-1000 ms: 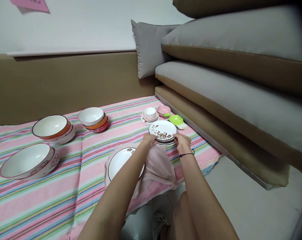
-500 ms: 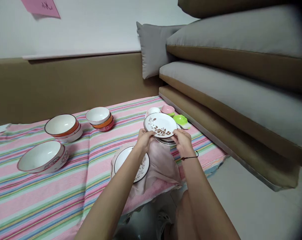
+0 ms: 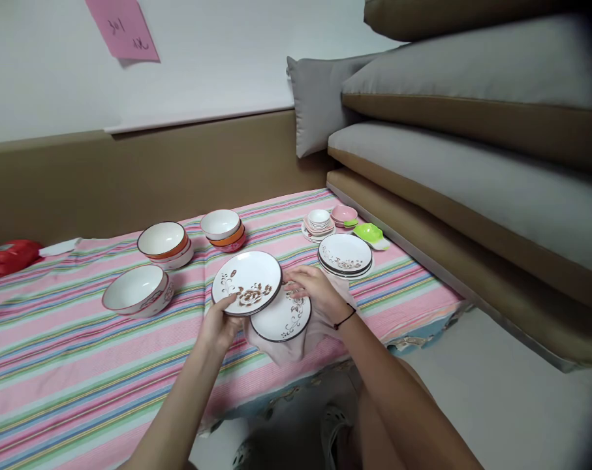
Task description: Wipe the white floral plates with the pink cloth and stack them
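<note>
A white plate (image 3: 249,281) with a brown flower pattern and dark rim is tilted in my left hand (image 3: 222,323), thumb on its face and fingers beneath. Whether a second plate sits under it is hard to tell. My right hand (image 3: 312,287) is at the plate's right rim, fingers stretched out and apart, the tips close to the edge. Below both hands another flowered plate (image 3: 286,323) lies on a pale pink cloth (image 3: 288,352), partly covered by the held plate. A stack of similar plates (image 3: 345,251) stands beyond my right hand.
Stacked bowls (image 3: 222,225) stand at the back, with more bowls (image 3: 163,240) and a large bowl (image 3: 136,290) to the left. Small white dishes (image 3: 319,220), pink bowls (image 3: 344,214) and a green dish (image 3: 370,234) sit behind the plates. Thick cushions (image 3: 447,170) border the right side.
The held plate has moved left from above the plate stack to over the plate on the cloth. My right hand's grip has loosened at its rim. The view has turned left.
</note>
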Tool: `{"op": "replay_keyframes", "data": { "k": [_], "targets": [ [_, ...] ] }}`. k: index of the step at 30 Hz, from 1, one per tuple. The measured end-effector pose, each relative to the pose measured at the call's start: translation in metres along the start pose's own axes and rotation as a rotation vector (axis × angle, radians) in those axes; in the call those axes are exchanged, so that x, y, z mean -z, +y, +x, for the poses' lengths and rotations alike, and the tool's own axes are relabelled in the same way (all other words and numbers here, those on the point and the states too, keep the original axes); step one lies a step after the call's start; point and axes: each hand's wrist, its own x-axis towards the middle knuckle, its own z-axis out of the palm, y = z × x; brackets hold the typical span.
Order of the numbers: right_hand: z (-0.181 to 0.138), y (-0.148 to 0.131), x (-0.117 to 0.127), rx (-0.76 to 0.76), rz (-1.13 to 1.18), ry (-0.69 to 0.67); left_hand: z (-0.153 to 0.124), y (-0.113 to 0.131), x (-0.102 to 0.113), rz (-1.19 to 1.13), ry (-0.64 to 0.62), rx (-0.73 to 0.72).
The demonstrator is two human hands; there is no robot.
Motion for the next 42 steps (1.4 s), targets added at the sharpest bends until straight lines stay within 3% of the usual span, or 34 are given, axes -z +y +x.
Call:
{"op": "replay_keyframes", "data": {
  "k": [5,11,15,21,25,29,37,42],
  "targets": [
    [0.002,0.016,0.029,-0.016,-0.409,0.079,-0.018,0.021,0.038,-0.078,0.063,-0.073],
    [0.007,0.044,0.032,-0.054,-0.665,0.051,-0.041,0.037,0.053,-0.184,0.054,-0.185],
    [0.012,0.05,0.027,-0.082,-0.646,-0.023,-0.045,0.042,0.064,-0.189,0.06,-0.236],
    [0.003,0.043,0.018,-0.144,-0.423,-0.185,-0.041,0.045,0.072,-0.203,0.065,-0.283],
    [0.002,0.029,0.026,-0.094,-0.253,-0.19,-0.039,0.045,0.074,-0.209,0.044,-0.273],
    [0.007,0.018,0.057,0.01,-0.079,-0.001,-0.04,0.044,0.075,-0.215,0.068,-0.235],
    [0.015,0.026,0.126,0.077,0.152,0.641,-0.043,0.039,0.066,-0.21,0.11,-0.148],
    [0.014,0.037,0.145,0.053,0.208,0.806,-0.039,0.032,0.06,-0.225,0.079,-0.129]
  ]
}}
